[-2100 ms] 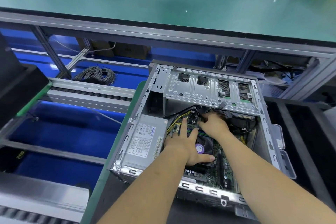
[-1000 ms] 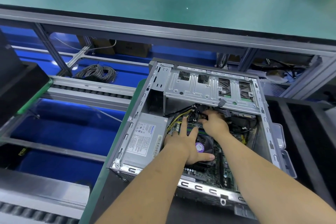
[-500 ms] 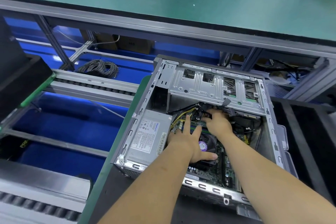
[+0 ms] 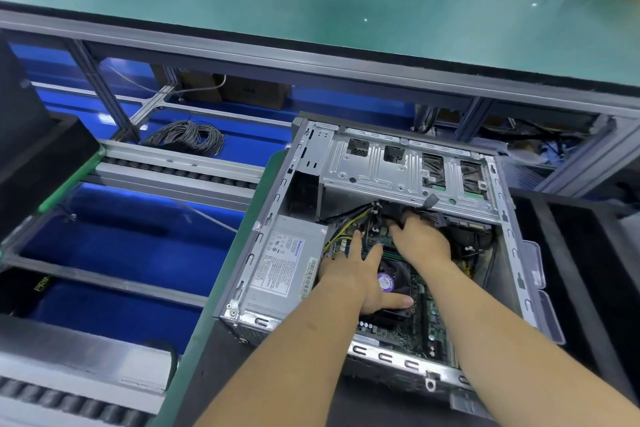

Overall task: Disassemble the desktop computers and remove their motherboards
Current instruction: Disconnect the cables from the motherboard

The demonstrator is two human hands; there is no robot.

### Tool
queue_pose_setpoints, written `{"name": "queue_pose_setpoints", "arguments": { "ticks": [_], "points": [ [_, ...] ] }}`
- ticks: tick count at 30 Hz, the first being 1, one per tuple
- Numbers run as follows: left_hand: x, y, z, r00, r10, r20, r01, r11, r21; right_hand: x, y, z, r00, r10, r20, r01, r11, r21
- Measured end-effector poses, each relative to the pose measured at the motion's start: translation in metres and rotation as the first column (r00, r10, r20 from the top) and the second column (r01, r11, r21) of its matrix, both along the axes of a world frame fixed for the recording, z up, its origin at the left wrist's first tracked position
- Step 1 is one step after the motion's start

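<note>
1. The computer case (image 4: 505, 218) lies on its side with the open face up, on the near right part of the workbench. The motherboard (image 4: 427, 319) lies flat on the bottom of the case, and its long axis seems to run from near to far.

2. The power supply (image 4: 277, 270), a grey box with a white label, fills the left side of the case. The drive cage (image 4: 398, 166) covers the far side.

3. The left hand (image 4: 349, 274) rests flat on the board area, with the fingers straight and spread. Its thumb lies across the fan (image 4: 394, 274) with the purple sticker. It holds nothing; it seems to press down to steady the board.

4. The right hand (image 4: 420, 239) reaches further, to the far edge of the board just under the drive cage. Its fingers are curled down among the black cables (image 4: 375, 218). They seem to grip a plug there, but the fingertips are hidden, so this is not certain.

5. The important relation: the plug lies at the far end of the board, beyond both hands, and the right hand is the nearer one. Probably the pull must go up and toward the person, because the cage blocks the way further.

6. The yellow and black wires (image 4: 341, 234) run from the power supply to the board, just to the far side of the left hand.

7. The board is still inside the case, so the task is probably at an early step.
</note>
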State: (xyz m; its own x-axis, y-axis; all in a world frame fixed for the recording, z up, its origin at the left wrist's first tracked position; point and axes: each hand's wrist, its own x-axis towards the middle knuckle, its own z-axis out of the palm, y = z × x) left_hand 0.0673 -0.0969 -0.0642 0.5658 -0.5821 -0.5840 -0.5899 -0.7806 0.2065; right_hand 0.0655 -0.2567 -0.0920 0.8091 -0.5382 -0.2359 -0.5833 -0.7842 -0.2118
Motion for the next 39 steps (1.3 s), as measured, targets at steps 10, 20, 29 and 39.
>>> {"name": "queue_pose_setpoints", "arguments": {
  "ticks": [10,20,29,39],
  "points": [
    [-0.009,0.003,0.029,0.990,-0.067,0.122,0.069,0.998,-0.008,-0.021,0.036,0.042,0.943,0.261,0.204,-0.245,0.964,-0.102],
    [-0.022,0.020,0.027,0.998,-0.064,0.006,0.064,0.994,-0.094,0.007,0.038,0.028,0.894,0.423,0.145,-0.440,0.891,0.112],
    [-0.020,0.020,0.026,0.999,0.019,-0.034,-0.024,0.987,-0.159,0.021,0.049,0.027,0.955,0.283,0.090,-0.275,0.957,-0.098],
    [-0.017,0.017,0.022,0.999,-0.021,-0.050,0.019,0.998,-0.054,-0.001,0.022,0.024,0.917,0.386,0.095,-0.394,0.916,0.077]
  ]
}}
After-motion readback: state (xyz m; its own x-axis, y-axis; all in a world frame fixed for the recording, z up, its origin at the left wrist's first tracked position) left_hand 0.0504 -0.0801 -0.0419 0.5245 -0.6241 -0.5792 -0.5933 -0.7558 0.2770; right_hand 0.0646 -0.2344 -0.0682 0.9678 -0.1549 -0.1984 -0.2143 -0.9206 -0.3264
